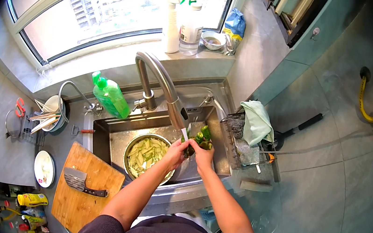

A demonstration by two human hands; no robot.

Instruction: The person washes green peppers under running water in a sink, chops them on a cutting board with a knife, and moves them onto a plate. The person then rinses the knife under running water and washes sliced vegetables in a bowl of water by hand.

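Observation:
Under the running faucet (178, 113), my left hand (176, 153) and my right hand (202, 156) meet over the right part of the steel sink (214, 153). Both are closed around dark green leafy vegetables (202, 138), whose tops stick up beyond my fingers. Water falls from the spout onto my fingertips. To the left of my hands, a round metal bowl (126, 160) sits in the sink, holding pale green cut pieces in water.
A cutting board (85, 207) with a cleaver (75, 179) lies left of the sink. Behind the sink stands a green soap bottle (111, 97). A rack with a cloth (257, 123) is at the right. Bottles (191, 30) line the windowsill.

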